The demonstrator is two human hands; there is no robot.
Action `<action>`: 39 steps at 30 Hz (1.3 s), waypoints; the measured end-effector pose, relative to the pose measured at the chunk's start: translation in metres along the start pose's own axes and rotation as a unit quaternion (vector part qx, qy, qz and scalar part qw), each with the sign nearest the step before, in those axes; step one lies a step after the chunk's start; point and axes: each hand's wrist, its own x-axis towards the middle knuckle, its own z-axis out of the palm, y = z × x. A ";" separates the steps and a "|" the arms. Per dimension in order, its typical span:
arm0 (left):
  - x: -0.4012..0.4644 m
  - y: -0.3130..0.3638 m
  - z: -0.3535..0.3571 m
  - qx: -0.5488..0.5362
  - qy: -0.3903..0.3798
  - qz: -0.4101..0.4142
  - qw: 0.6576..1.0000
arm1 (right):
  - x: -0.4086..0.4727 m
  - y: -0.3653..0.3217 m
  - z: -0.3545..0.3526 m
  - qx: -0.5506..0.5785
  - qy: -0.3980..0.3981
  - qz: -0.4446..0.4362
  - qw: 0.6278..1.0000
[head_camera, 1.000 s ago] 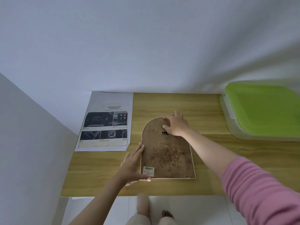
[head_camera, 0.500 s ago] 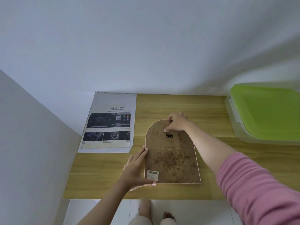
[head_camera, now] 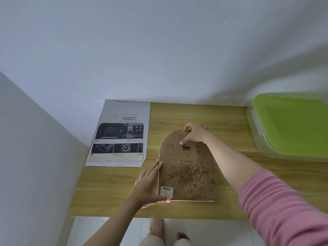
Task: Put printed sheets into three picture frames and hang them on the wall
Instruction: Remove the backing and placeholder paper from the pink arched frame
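An arch-topped picture frame lies face down on the wooden table, its stained brown backing board up, with a small black hanger and a barcode sticker. My right hand pinches the top edge of the backing board, thumb on the board and fingers over the arch. My left hand holds the frame's lower left corner, with the fingers flat along its left side and the thumb across the bottom edge. A printed sheet with car dashboard pictures lies flat to the left of the frame.
A clear plastic box with a green lid sits at the table's right end. White walls close in behind and to the left. The table's front edge is just below the frame; my feet show on the floor beneath.
My right hand has slid from the board near the hanger up to the arch's top edge and pinched it. The left hand has kept its hold on the corner.
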 end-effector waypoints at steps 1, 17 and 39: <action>0.000 0.000 0.000 0.001 0.001 0.001 1.000 | 0.000 0.000 -0.001 0.004 -0.001 -0.004 1.000; -0.003 0.002 -0.002 -0.002 0.014 0.036 0.999 | -0.008 0.008 -0.012 0.139 -0.019 -0.065 0.988; -0.008 0.005 0.005 -0.021 0.032 0.036 0.999 | -0.174 0.107 0.146 0.230 0.328 -0.068 0.914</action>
